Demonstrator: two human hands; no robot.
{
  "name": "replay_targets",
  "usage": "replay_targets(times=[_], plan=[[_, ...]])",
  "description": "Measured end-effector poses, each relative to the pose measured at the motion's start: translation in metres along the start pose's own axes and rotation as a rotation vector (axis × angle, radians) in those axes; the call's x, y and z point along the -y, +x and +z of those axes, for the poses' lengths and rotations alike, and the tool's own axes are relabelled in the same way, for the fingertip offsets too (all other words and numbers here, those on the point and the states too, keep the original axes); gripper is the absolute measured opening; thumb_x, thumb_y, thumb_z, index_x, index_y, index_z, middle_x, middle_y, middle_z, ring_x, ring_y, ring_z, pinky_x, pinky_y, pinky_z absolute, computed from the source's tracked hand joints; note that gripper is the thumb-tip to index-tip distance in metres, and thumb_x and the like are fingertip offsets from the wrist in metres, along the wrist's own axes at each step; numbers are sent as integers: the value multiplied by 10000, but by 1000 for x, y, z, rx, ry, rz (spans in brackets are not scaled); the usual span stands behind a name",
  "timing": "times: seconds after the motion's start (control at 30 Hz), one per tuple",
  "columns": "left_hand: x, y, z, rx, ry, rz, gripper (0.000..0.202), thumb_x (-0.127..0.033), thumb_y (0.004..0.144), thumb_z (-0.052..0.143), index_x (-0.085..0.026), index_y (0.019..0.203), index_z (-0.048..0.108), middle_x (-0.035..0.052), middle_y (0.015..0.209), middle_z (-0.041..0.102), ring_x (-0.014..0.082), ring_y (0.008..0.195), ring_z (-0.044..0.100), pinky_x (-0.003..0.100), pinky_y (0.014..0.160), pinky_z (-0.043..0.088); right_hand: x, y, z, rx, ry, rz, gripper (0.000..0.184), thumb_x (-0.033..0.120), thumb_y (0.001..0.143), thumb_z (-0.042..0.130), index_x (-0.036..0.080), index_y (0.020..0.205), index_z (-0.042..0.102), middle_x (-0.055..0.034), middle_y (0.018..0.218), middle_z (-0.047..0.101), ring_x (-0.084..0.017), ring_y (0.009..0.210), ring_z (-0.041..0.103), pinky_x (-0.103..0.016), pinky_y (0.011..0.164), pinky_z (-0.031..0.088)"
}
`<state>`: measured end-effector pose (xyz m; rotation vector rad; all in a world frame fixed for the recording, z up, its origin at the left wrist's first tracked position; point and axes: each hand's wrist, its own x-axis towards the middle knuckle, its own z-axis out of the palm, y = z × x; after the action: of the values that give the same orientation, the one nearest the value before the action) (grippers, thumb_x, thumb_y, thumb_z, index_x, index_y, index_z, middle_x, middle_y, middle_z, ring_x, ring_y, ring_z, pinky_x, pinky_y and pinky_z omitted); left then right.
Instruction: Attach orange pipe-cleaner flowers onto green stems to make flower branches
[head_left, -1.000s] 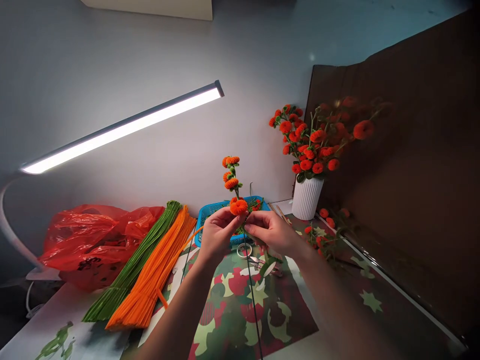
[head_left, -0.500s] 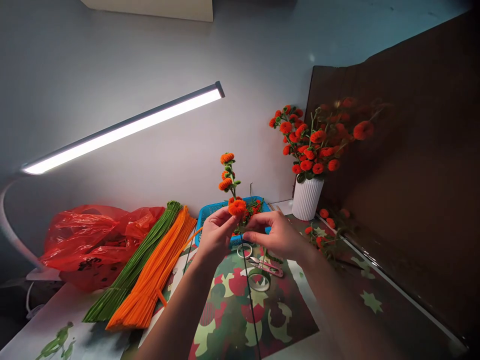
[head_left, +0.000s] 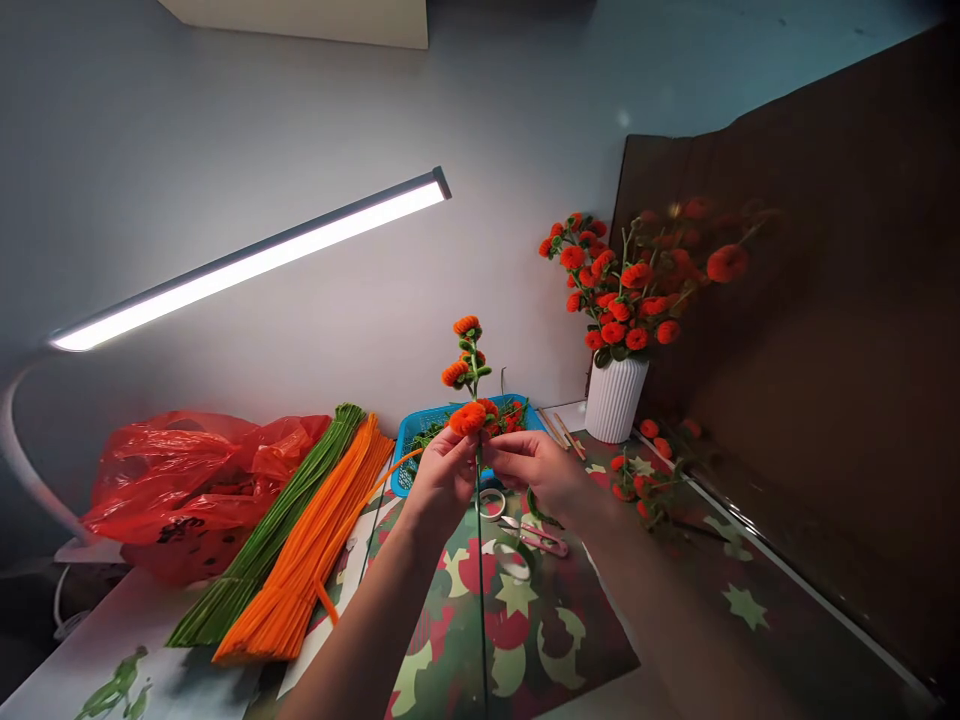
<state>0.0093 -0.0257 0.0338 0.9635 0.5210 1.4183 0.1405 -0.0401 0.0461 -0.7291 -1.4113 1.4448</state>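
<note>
An upright spray of orange chenille flowers (head_left: 466, 418) with green leaves stands in front of me, its long thin stem (head_left: 481, 580) running down toward the table's near edge. My left hand (head_left: 442, 475) pinches it just under the lowest bloom. From the other side, my right hand (head_left: 536, 468) is closed with thumb and fingertips at the same part of the stem; anything small between them is hidden. Beneath the hands lie a white ring-shaped roll (head_left: 491, 504), pink-handled snips (head_left: 534, 537) and a roll of green tape (head_left: 516, 560).
Behind the hands is a blue basket (head_left: 401, 470) of flower pieces. Green (head_left: 277, 530) and orange chenille stems (head_left: 300, 560) lie left, beside a red plastic bag (head_left: 187, 490) and a lit lamp (head_left: 255, 262). A white vase (head_left: 615, 400) of orange flowers stands right, with loose flowers (head_left: 641, 485) nearby.
The flower spray has turned and stands straighter, its top shifted slightly right and down. My right hand has come closer to the stem, fingertips now at it.
</note>
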Motion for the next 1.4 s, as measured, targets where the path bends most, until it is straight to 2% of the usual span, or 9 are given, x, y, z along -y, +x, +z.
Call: replay_targets(times=[0.23,0.37,0.53,0.73,0.9,1.0,1.1,1.2,1.4], plan=[[0,-2,-2,-23,-51,13,354,-321,481,855,-190,733,643,-18,662,599,87,589,532,197,555,434,-1,0,4,37,269,115,343,426,572,787,129,631,627,64,523,371,-50,497,233,-237,480,149],[-1,-3,-3,-21,-67,-25,393,-341,456,865,-175,713,618,-25,645,570,57,524,468,175,484,382,3,-4,11,148,330,174,334,408,603,768,129,622,585,87,497,275,-49,479,169,-245,475,105],[2,1,-5,-33,-44,38,375,-348,485,852,-192,746,633,-14,686,598,78,562,498,197,505,393,-3,-6,22,-43,330,68,342,429,607,717,157,609,508,77,518,297,-62,489,203,-239,474,139],[12,6,-6,-53,-6,61,370,-353,516,838,-177,776,643,-9,739,645,54,522,491,205,551,423,-9,-12,30,-361,-282,-217,245,340,810,479,186,625,432,53,553,350,-97,519,316,-251,527,250],[20,-2,7,-129,-37,-1,376,-328,589,799,-162,885,637,2,743,666,113,644,602,237,647,456,-18,-9,29,-617,-928,-481,153,172,828,425,171,680,466,11,658,538,-134,648,486,-320,727,284],[21,-8,13,-187,-53,-30,300,-319,601,790,-147,803,650,-5,680,658,109,612,606,207,565,429,-27,-5,27,-685,-1141,-583,127,157,842,426,164,743,505,-13,721,588,-154,717,524,-350,787,259],[18,-10,13,-229,-28,-46,270,-321,592,793,-141,743,660,-21,622,639,81,532,573,183,477,378,-33,-4,28,-676,-1231,-633,145,174,859,426,163,747,517,-14,704,582,-159,711,524,-362,791,258],[14,-9,11,-248,-23,-40,295,-314,534,822,-139,715,669,-19,625,646,87,567,593,186,531,418,-31,-4,28,-633,-1171,-627,201,178,863,425,160,690,526,-11,667,581,-150,674,521,-366,782,270],[8,-4,2,-194,41,35,264,-344,564,807,-148,700,693,22,720,697,114,669,616,212,625,443,-9,2,10,-258,-481,-341,219,301,821,530,159,716,660,-16,643,610,-141,619,512,-290,624,368]])
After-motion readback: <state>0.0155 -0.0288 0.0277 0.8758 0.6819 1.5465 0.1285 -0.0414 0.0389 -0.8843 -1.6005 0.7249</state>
